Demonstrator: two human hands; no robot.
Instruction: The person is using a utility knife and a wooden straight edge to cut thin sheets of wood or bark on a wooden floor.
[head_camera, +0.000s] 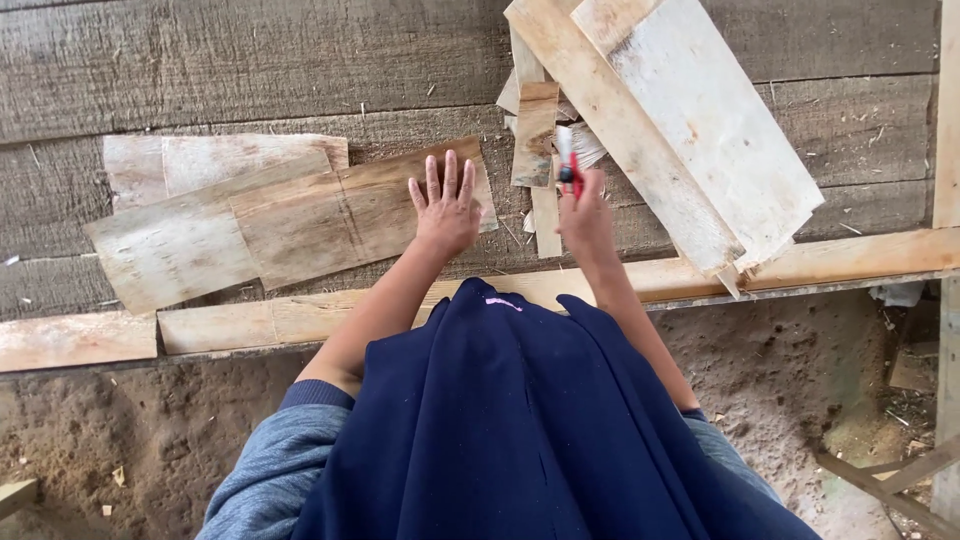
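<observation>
Right grip (585, 215) clutches red knife (570, 165); left grip (447, 208) flat on veneer (340, 215).

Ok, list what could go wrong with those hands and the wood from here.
1. The left hand lies flat, fingers spread, on a rough veneer sheet; sliding it might pick up splinters.
2. The right hand grips a red-handled tool near the left; a slip could reach those fingers.
3. The stacked pale boards lean past the bench edge rail and might slide off.
</observation>
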